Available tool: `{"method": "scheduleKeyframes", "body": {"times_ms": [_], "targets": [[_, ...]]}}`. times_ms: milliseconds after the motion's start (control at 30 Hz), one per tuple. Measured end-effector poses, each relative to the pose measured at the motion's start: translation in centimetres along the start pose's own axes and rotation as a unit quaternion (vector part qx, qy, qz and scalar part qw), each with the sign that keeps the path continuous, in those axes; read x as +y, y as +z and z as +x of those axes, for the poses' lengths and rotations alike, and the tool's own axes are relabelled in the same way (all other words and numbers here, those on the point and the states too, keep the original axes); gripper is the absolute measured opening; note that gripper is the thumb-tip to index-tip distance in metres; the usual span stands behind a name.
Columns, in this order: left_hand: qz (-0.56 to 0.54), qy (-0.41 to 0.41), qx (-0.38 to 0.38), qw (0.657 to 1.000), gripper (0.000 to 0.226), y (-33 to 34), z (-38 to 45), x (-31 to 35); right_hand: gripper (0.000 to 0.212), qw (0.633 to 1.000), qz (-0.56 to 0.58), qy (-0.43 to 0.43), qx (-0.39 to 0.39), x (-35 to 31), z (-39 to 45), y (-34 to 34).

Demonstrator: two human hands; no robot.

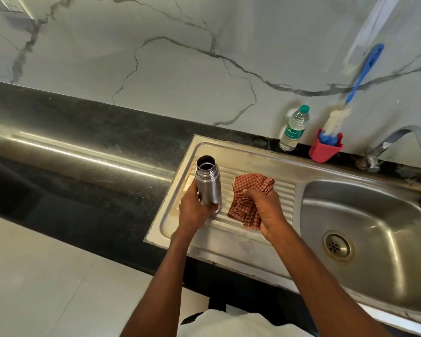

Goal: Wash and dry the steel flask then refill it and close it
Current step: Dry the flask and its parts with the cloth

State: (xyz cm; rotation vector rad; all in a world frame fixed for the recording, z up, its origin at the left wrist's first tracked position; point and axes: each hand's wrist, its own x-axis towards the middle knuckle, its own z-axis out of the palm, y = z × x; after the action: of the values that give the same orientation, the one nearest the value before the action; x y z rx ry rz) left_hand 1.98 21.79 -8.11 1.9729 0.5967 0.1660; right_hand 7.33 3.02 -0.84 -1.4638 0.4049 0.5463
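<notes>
Flask (208,183) upright, lid off, on drainboard (253,242) near its left edge; drying step, prob.

L hand (195,210) wraps flask's base; R hand (265,210) balls up a cloth (248,203) just beside it. Steel looks stiff, light if empty, slick if wet, so grip mid-body w/ cloth.

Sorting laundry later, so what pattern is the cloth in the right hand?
The cloth is red-and-white checked, seen in the head view.

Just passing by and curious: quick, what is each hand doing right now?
Left hand: grips the lower part of the open steel flask, upright on the drainboard.
Right hand: holds the bunched checked cloth.
</notes>
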Motion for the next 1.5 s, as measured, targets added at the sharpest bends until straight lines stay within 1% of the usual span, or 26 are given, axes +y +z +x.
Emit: {"method": "scheduleKeyframes", "body": {"times_ms": [133, 400, 467, 500, 533, 567, 600, 633, 667, 733, 800, 867, 900, 967, 1033, 1100, 1167, 1233, 1300, 1367, 1500], "targets": [[0.004, -0.007, 0.012, 1.0, 0.086, 0.9, -0.6, -1.1, 0.023, 0.999, 0.033, 0.0, 0.0, 0.4, -0.1, -1.1], [0.018, -0.008, 0.037, 0.999, 0.086, 2.3, -1.9, -1.2, 0.025, 0.999, 0.039, 0.0, -0.014, 1.1, -0.5, -3.7], [0.01, -0.026, 0.043, 0.999, 0.096, 3.0, -3.1, -1.3, 0.025, 0.999, 0.045, 0.007, -0.013, 1.1, -0.7, -4.6], [0.019, -0.045, 0.055, 0.997, 0.103, 3.6, -3.9, -1.3, 0.024, 0.999, 0.049, 0.008, -0.01, 1.1, -0.8, -5.2], [0.051, -0.071, 0.08, 0.993, 0.106, 4.2, -4.9, -1.4, 0.024, 0.998, 0.054, 0.007, -0.005, 1.0, -0.9, -5.7], [0.097, -0.098, 0.115, 0.984, 0.101, 4.7, -6.0, -1.4, 0.023, 0.998, 0.059, 0.006, 0.002, 1.0, -0.8, -6.2], [0.147, -0.112, 0.15, 0.971, 0.089, 5.3, -7.3, -1.0, 0.021, 0.998, 0.066, 0.006, 0.01, 0.8, -0.8, -6.8], [0.186, -0.113, 0.173, 0.961, 0.078, 5.9, -8.4, -0.7, 0.019, 0.997, 0.072, 0.004, 0.019, 0.6, -0.9, -7.4], [0.203, -0.098, 0.182, 0.957, 0.071, 6.5, -9.3, -0.1, 0.016, 0.997, 0.077, 0.001, 0.029, 0.5, -0.8, -8.0], [0.171, -0.043, 0.156, 0.972, 0.057, 7.9, -10.3, 1.2, 0.012, 0.995, 0.085, -0.007, 0.054, 0.4, -0.6, -9.1], [0.135, 0.019, 0.115, 0.984, 0.039, 9.6, -10.2, 2.8, 0.015, 0.993, 0.094, -0.013, 0.068, 0.2, -0.6, -10.1], [0.121, 0.072, 0.111, 0.984, 0.02, 11.1, -8.7, 4.7, 0.017, 0.992, 0.098, -0.021, 0.074, -0.1, -0.6, -11.0], [0.111, 0.083, 0.11, 0.984, 0.017, 11.8, -7.7, 5.5, 0.017, 0.992, 0.1, -0.024, 0.077, -0.2, -0.7, -11.3], [0.108, 0.075, 0.102, 0.986, 0.027, 12.7, -4.9, 7.1, 0.017, 0.991, 0.104, -0.03, 0.078, -0.5, -0.9, -12.0], [0.14, 0.047, 0.085, 0.985, 0.045, 13.1, -1.6, 8.0, 0.018, 0.991, 0.107, -0.036, 0.074, -0.8, -1.1, -12.6], [0.189, 0.019, 0.04, 0.981, 0.065, 13.4, 1.2, 7.8, 0.016, 0.992, 0.105, -0.036, 0.065, -0.8, -1.2, -13.1], [0.241, 0.011, -0.004, 0.97, 0.075, 13.6, 3.4, 6.9, 0.012, 0.992, 0.104, -0.033, 0.059, -0.8, -1.0, -13.6], [0.274, 0.02, -0.025, 0.961, 0.067, 14.0, 4.5, 6.1, 0.014, 0.993, 0.102, -0.027, 0.057, -1.0, -0.8, -14.1], [0.287, 0.021, -0.02, 0.957, 0.057, 14.0, 5.2, 5.6, 0.016, 0.993, 0.103, -0.025, 0.055, -1.1, -0.5, -14.4], [0.285, 0.027, -0.002, 0.958, 0.051, 14.0, 5.7, 5.2, 0.015, 0.993, 0.101, -0.032, 0.056, -1.3, -0.4, -14.6], [0.264, 0.037, 0.048, 0.963, 0.049, 14.2, 5.5, 6.1, 0.013, 0.991, 0.108, -0.045, 0.065, -2.1, 0.0, -15.3]]}}
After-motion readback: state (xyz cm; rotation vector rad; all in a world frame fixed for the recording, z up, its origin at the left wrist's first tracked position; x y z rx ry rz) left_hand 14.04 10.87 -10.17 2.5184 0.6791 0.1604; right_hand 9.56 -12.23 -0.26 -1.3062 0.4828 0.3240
